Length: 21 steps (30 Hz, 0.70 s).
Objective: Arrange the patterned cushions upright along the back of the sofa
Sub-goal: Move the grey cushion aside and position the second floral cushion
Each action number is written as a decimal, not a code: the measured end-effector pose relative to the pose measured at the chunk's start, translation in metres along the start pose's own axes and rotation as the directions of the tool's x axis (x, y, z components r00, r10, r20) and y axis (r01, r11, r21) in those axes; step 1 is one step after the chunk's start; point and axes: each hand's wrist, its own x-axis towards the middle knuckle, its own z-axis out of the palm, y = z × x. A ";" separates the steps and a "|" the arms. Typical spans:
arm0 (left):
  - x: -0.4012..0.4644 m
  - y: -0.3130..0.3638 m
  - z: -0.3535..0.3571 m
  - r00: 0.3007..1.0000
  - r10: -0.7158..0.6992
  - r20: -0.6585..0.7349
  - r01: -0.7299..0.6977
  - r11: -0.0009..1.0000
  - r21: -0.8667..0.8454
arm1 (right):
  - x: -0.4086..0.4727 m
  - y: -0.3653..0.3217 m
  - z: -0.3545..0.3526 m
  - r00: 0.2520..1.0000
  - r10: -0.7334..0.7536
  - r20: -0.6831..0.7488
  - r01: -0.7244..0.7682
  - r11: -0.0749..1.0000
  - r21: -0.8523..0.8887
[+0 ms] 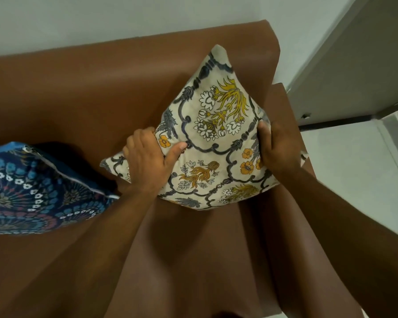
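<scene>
A cream cushion [216,134] with yellow and orange flowers and grey scrollwork stands tilted on one corner at the right end of the brown sofa [78,95], leaning toward the backrest. My left hand [147,161] grips its left edge, thumb on the front face. On the opposite edge, beside the sofa arm, my right hand [278,150] clasps the cushion. A dark blue cushion [32,191] with a floral fan pattern lies on the seat at the left, partly cut off by the frame.
The sofa's right armrest [283,99] is close behind my right hand. A pale wall [101,19] runs behind the backrest. To the right are a grey door [354,65] and a light tiled floor [354,168].
</scene>
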 end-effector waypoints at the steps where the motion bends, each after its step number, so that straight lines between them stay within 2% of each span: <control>1: 0.003 0.004 0.001 1.000 0.010 -0.023 -0.011 1.000 -0.022 | -0.003 0.001 -0.004 0.999 0.015 -0.040 -0.016 1.000 -0.026; 3: 0.012 0.014 0.008 0.997 0.069 -0.047 -0.072 0.996 -0.055 | -0.011 0.012 -0.016 0.990 0.058 -0.132 -0.065 0.996 -0.054; 5: 0.019 0.023 0.019 0.990 0.130 -0.051 -0.132 0.991 -0.039 | -0.021 0.024 -0.025 0.981 0.103 -0.167 -0.115 0.991 -0.064; 8: 0.026 0.030 0.033 0.995 0.101 -0.028 -0.101 0.995 -0.013 | -0.015 0.034 -0.021 0.976 0.140 -0.166 -0.150 0.988 -0.048; 10: 0.028 0.024 0.031 0.996 0.083 -0.041 -0.083 0.996 -0.011 | -0.008 0.030 -0.019 0.973 0.122 -0.194 -0.121 0.993 0.015; 13: 0.017 0.021 0.015 0.990 0.077 -0.118 -0.085 0.994 -0.062 | -0.014 0.015 -0.025 0.945 0.034 -0.324 -0.009 0.997 0.078; 15: 0.002 0.025 0.009 0.986 0.138 -0.091 -0.143 0.988 -0.051 | -0.025 0.010 -0.019 0.959 -0.075 -0.272 0.085 0.996 0.024; 17: -0.008 0.022 0.012 0.979 0.190 0.076 -0.191 0.982 0.010 | -0.028 0.018 -0.007 0.988 -0.122 -0.097 0.116 0.991 -0.064; 19: -0.008 0.014 0.016 0.974 0.119 0.194 -0.126 0.992 0.027 | -0.029 0.034 0.001 0.999 -0.035 -0.013 0.033 0.990 -0.138; 21: -0.005 0.010 0.015 0.974 0.058 0.219 -0.060 0.998 0.003 | -0.029 0.045 -0.004 0.997 0.074 -0.037 -0.078 0.988 -0.136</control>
